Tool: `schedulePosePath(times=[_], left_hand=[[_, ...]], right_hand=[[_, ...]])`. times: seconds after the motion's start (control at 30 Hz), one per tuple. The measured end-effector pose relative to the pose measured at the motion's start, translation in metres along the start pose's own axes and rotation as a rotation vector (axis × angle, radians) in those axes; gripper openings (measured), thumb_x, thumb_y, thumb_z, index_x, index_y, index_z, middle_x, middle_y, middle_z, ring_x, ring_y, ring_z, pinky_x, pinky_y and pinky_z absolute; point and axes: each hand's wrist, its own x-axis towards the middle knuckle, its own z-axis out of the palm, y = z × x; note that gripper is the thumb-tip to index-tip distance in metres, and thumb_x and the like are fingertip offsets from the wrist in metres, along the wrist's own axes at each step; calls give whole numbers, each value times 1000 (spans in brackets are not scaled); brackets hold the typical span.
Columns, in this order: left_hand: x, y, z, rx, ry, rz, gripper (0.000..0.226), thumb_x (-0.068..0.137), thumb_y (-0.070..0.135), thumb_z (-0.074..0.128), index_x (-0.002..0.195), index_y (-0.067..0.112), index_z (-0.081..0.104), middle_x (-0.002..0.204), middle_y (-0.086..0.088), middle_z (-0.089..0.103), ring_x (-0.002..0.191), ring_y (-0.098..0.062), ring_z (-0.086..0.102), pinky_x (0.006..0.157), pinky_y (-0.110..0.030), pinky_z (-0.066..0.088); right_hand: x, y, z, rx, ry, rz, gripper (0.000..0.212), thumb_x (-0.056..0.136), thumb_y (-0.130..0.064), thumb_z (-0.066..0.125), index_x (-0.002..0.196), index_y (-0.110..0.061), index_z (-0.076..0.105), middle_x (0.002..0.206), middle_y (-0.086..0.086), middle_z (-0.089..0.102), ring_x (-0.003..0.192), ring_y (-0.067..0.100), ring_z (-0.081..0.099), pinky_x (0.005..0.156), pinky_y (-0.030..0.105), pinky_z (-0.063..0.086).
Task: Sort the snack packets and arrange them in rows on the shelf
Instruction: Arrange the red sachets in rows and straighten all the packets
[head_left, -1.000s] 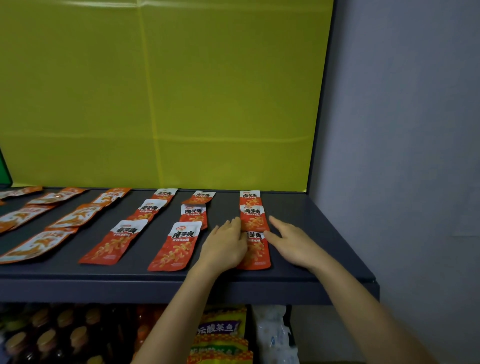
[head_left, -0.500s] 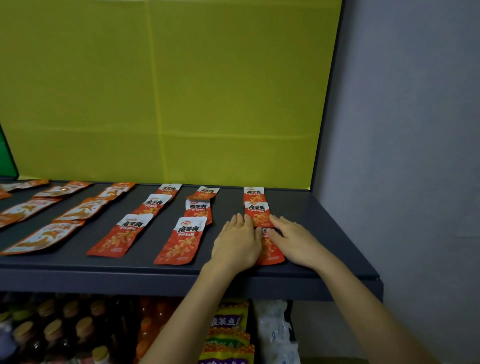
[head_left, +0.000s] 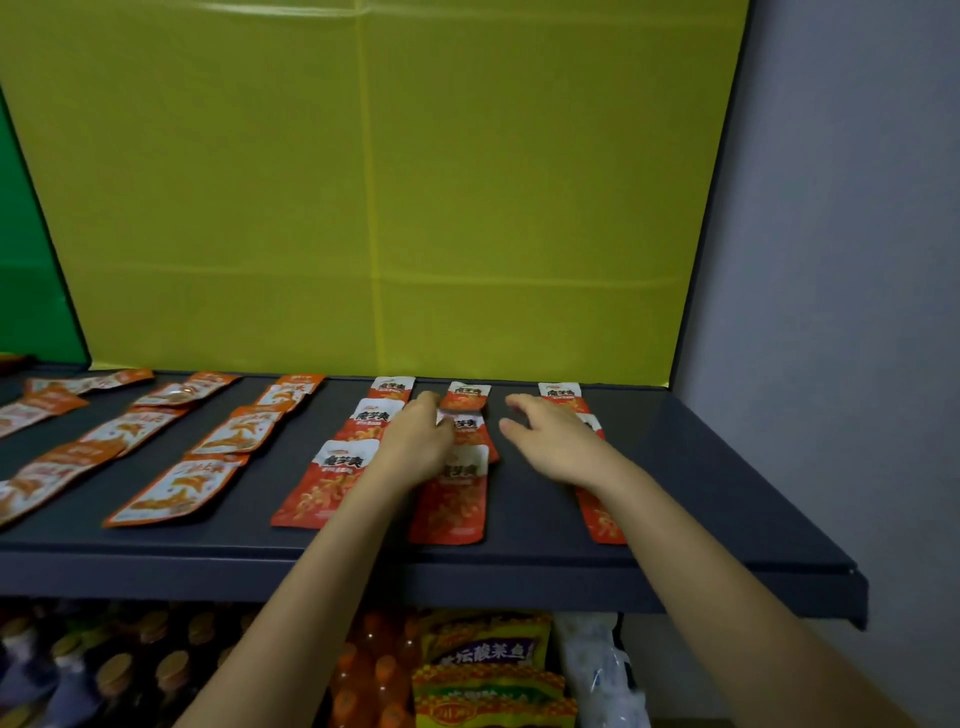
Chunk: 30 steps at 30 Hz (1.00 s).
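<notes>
Orange-and-white snack packets lie flat in front-to-back rows on the dark grey shelf (head_left: 701, 493). My left hand (head_left: 415, 441) rests on the shelf with its fingertips against the left edge of the middle packet (head_left: 470, 423) in the second row from the right. Behind that one lies a back packet (head_left: 465, 397), slightly askew, and before it a front packet (head_left: 452, 499). My right hand (head_left: 550, 441) hovers with loosely spread fingers to the right of that row. It covers part of the rightmost row, whose front packet (head_left: 602, 519) shows under my wrist.
More packet rows (head_left: 171, 493) run to the left, blurred. A yellow back panel (head_left: 389, 208) closes the shelf and a grey wall (head_left: 831, 260) stands at the right. Below the shelf are bottles (head_left: 114, 675) and yellow snack bags (head_left: 488, 649).
Both hands have left the rightmost row, which they flanked, and moved left and back to the neighbouring row. The rightmost row stays lined up.
</notes>
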Motion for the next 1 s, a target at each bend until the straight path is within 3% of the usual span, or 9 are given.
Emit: schedulePosePath(times=[0.1, 0.13, 0.27, 0.37, 0.5, 0.67, 0.8, 1.0], left_hand=[[22, -6, 0, 37, -86, -43, 33, 95, 14, 39, 121, -6, 41, 128, -25, 50, 119, -36, 48, 94, -39, 38], [29, -7, 2, 52, -95, -39, 32, 94, 14, 39, 118, -7, 42, 127, -27, 50, 118, -38, 48, 94, -40, 38], [50, -12, 11, 131, -120, -37, 41, 95, 20, 39, 125, -7, 36, 134, -29, 44, 124, -42, 42, 100, -42, 35], [58, -19, 20, 164, -145, -70, 47, 96, 21, 37, 131, -10, 29, 138, -31, 40, 130, -42, 36, 104, -40, 31], [60, -24, 26, 165, -134, -34, 44, 95, 17, 36, 130, -10, 32, 138, -28, 41, 132, -38, 36, 104, -39, 31], [67, -24, 25, 169, -184, 1, 45, 94, 15, 35, 133, -7, 31, 142, -25, 38, 134, -36, 34, 109, -41, 27], [71, -25, 25, 194, -219, 26, 51, 95, 19, 31, 141, -3, 24, 150, -20, 29, 140, -31, 25, 115, -41, 15], [74, -28, 31, 223, -210, 40, 50, 96, 24, 27, 140, 2, 30, 152, -18, 26, 144, -28, 18, 117, -44, 13]], right_hand=[[23, -15, 14, 33, -37, 87, 26, 98, -23, 40, 119, -12, 51, 135, 16, 51, 124, 28, 47, 83, 27, 37], [30, -17, 19, 58, -34, 102, 28, 97, -23, 40, 119, -9, 51, 133, 15, 52, 123, 29, 48, 83, 28, 38], [52, -18, 36, 134, 19, 171, 40, 98, -26, 39, 133, -9, 47, 136, 14, 52, 125, 30, 48, 100, 37, 41], [62, -11, 47, 122, 69, 212, 45, 98, -32, 36, 140, -17, 42, 141, 9, 49, 128, 29, 45, 101, 38, 42], [65, -7, 54, 66, 141, 242, 42, 98, -33, 34, 135, -19, 48, 137, 9, 53, 128, 32, 43, 101, 43, 41], [65, -6, 54, -2, 174, 254, 40, 99, -34, 33, 134, -24, 50, 132, 10, 57, 123, 32, 47, 98, 41, 41], [67, -3, 54, -38, 184, 246, 41, 99, -32, 34, 135, -20, 49, 136, 11, 54, 128, 32, 42, 100, 42, 38], [71, 1, 56, -105, 158, 235, 43, 99, -29, 35, 141, -20, 41, 144, 5, 45, 134, 31, 35, 103, 41, 33]])
